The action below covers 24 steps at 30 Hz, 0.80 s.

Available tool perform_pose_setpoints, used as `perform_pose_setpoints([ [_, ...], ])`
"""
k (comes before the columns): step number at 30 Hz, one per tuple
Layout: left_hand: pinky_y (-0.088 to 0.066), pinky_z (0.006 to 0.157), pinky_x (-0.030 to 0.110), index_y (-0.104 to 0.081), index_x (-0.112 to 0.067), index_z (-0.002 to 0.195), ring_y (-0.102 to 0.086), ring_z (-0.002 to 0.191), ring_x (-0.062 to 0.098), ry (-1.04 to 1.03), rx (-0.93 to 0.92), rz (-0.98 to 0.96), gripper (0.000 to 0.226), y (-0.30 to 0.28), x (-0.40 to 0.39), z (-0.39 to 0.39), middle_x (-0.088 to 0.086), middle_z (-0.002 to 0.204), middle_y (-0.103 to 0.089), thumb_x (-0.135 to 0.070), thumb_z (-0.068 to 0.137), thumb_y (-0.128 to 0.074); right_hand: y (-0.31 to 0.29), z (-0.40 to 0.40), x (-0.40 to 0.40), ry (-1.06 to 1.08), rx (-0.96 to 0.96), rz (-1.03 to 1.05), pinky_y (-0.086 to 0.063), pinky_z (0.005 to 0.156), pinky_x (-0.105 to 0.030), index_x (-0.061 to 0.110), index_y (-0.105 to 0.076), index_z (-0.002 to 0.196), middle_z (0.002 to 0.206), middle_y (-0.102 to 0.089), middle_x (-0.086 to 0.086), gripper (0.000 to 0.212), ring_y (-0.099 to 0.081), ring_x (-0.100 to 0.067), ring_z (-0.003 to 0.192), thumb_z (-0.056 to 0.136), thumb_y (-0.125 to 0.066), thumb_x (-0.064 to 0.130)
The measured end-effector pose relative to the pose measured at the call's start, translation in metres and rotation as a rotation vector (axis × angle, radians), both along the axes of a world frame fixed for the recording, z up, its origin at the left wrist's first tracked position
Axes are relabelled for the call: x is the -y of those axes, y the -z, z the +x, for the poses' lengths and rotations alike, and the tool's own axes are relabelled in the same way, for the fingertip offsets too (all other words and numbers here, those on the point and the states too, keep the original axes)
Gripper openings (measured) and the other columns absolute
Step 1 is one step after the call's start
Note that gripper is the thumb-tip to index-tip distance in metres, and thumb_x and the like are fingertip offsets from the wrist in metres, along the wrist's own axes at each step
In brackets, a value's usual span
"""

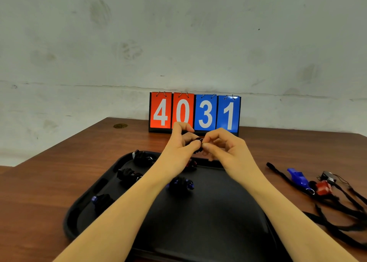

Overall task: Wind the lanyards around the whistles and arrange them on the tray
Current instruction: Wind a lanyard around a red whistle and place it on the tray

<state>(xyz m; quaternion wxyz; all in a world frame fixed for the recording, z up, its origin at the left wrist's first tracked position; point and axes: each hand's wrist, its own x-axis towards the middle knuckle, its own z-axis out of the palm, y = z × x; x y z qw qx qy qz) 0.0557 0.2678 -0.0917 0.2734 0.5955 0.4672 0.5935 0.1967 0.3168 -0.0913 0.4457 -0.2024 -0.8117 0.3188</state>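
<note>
Two hands, left hand (181, 142) and right hand (222, 145), pinch a small light whistle (199, 142); its limp lanyard likely slips unless gripped by the body.

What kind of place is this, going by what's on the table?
Probably a plain workroom or sports equipment room, though that's a guess. A flip scoreboard reading 4031 stands on a wooden table against a bare scuffed wall, and loose whistles with lanyards lie beside a black tray.
</note>
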Motion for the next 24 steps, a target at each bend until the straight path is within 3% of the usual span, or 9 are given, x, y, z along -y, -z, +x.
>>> perform_pose_setpoints([
  [3, -0.050, 0.082, 0.018, -0.038, -0.024, 0.097, -0.064, 0.078, 0.000, -0.011, -0.016, 0.020, 0.024, 0.0001, 0.0001, 0.0023, -0.006, 0.082, -0.063, -0.005, 0.091, -0.050, -0.0001, 0.0001, -0.0004, 0.027, -0.047, -0.027, -0.054, 0.072, -0.022, 0.023, -0.064, 0.085, 0.082, -0.067, 0.007, 0.013, -0.064, -0.010, 0.079, 0.084, -0.063, 0.010],
  [9, -0.049, 0.078, 0.015, -0.038, -0.027, 0.096, -0.063, 0.082, 0.003, -0.021, -0.051, 0.012, 0.024, 0.0015, 0.0004, 0.0030, -0.005, 0.088, -0.061, -0.008, 0.091, -0.053, -0.0022, 0.0015, -0.0020, 0.070, -0.044, -0.032, -0.053, 0.074, -0.027, 0.026, -0.065, 0.082, 0.081, -0.067, 0.012, 0.006, -0.061, -0.008, 0.077, 0.079, -0.068, 0.022],
  [15, -0.045, 0.097, 0.029, -0.037, -0.034, 0.095, -0.055, 0.112, 0.013, -0.102, -0.170, 0.034, 0.024, 0.0052, 0.0005, 0.0007, -0.005, 0.107, -0.056, -0.016, 0.091, -0.052, -0.0003, -0.0011, -0.0033, 0.115, -0.075, -0.124, -0.055, 0.072, -0.028, 0.019, -0.060, 0.086, 0.083, -0.064, 0.000, 0.014, -0.062, -0.018, 0.076, 0.078, -0.071, 0.018],
  [20, -0.036, 0.080, 0.004, -0.035, -0.030, 0.108, -0.045, 0.119, 0.004, -0.170, -0.298, 0.040, 0.024, 0.0064, 0.0005, 0.0003, -0.004, 0.124, -0.047, -0.020, 0.093, -0.050, 0.0010, -0.0010, -0.0057, 0.118, -0.020, -0.249, -0.046, 0.059, -0.016, 0.013, -0.069, 0.079, 0.073, -0.068, -0.008, 0.009, -0.061, -0.011, 0.063, 0.080, -0.068, 0.021],
  [24, -0.033, 0.075, 0.001, -0.034, -0.030, 0.110, -0.044, 0.116, 0.002, -0.187, -0.330, 0.039, 0.024, 0.0057, 0.0006, -0.0010, -0.003, 0.125, -0.045, -0.020, 0.093, -0.049, -0.0024, -0.0045, -0.0041, 0.120, -0.046, -0.284, -0.045, 0.053, -0.011, 0.015, -0.069, 0.073, 0.067, -0.068, -0.002, 0.010, -0.061, -0.009, 0.061, 0.082, -0.066, 0.015],
])
